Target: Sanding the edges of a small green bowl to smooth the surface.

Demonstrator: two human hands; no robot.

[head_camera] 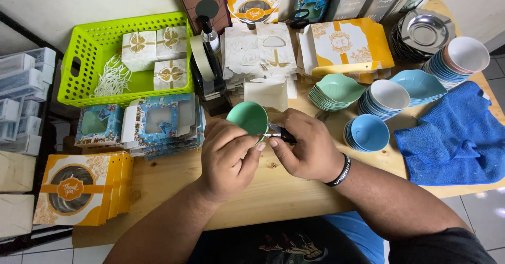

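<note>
My left hand holds a small green bowl tilted up over the middle of the wooden table. My right hand is closed on a small dark tool with a metal tip, which touches the bowl's lower rim. A black wristband sits on my right wrist. Part of the bowl is hidden behind my left fingers.
Stacks of green bowls, blue bowls and white-lined bowls stand to the right, beside a blue cloth. A lime basket with small boxes is back left. Flat blue boxes, orange boxes and a tape dispenser surround my hands.
</note>
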